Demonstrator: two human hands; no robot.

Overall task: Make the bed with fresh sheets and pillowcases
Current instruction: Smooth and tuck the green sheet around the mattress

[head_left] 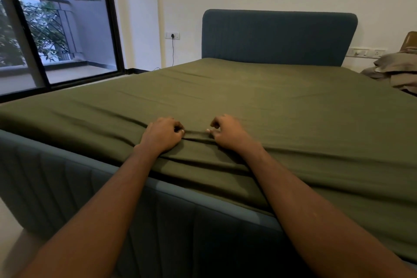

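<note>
One olive-green sheet (248, 101), matte woven cloth, covers the whole mattress and hangs over its near edge. It lies mostly flat, with shallow long creases running across it. Two hands work close together near that edge: the left hand (161, 134) and the right hand (228, 132) each have fingers curled, pinching a raised ridge of the sheet that runs between them. The bed frame (90, 187) is teal upholstery with vertical stitched channels, and one rounded headboard (277, 37) matches it. One rumpled heap of beige linen (397, 70) sits beside the bed on the right. A black-framed glass door (58, 29) stands at left.
</note>
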